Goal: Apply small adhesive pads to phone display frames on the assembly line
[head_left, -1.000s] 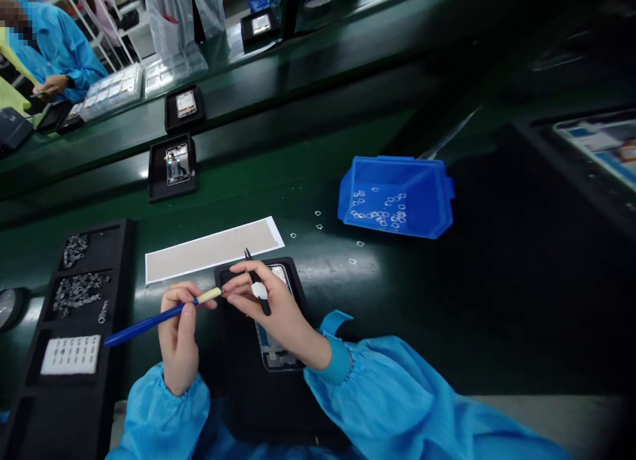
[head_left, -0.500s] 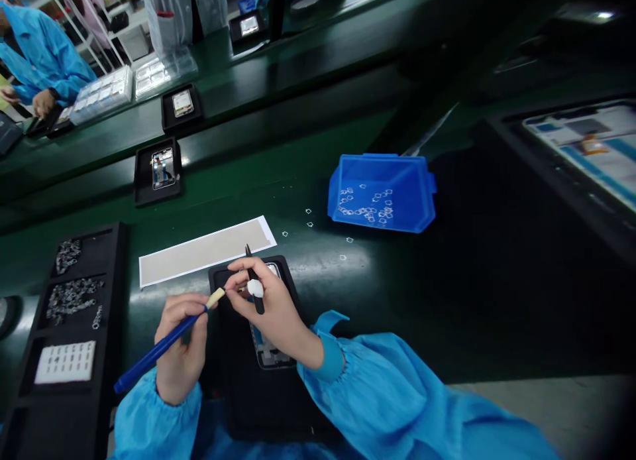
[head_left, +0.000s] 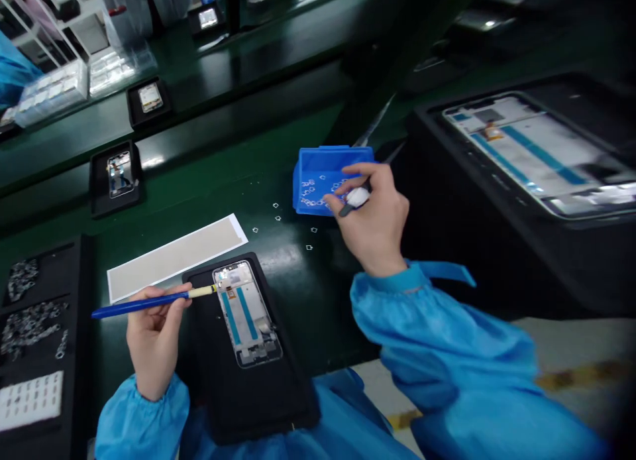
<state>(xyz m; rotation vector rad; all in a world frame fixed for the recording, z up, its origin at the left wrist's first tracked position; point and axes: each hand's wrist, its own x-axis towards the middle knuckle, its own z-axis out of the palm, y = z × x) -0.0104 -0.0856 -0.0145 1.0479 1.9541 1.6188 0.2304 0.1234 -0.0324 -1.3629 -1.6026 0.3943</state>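
Note:
My left hand (head_left: 155, 337) is closed around a blue pen-like stick (head_left: 142, 305) with a cream end. The stick's tip reaches the upper left edge of an opened phone frame (head_left: 247, 314), which lies in a black tray (head_left: 248, 400). Black tweezers (head_left: 395, 153) are gripped in my right hand (head_left: 375, 225), with a white lump (head_left: 356, 196) on them beside my fingers. This hand hovers at the right front of a blue bin (head_left: 332, 156) and hides part of it. Small white outline-shaped pieces (head_left: 308, 191) lie in the bin. Whether the tweezers hold anything, I cannot tell.
Several loose white pieces (head_left: 277, 218) lie on the green bench before the bin. A beige strip (head_left: 173, 256) is behind the tray. At left stands a compartment tray (head_left: 74, 314) of small parts. A larger-looking phone frame (head_left: 536, 148) sits in a raised black tray at right.
My right hand has moved right with the tweezers, from the phone frame to the bin, uncovering the frame. My left hand has turned the stick nearly level. The camera view has shifted right.

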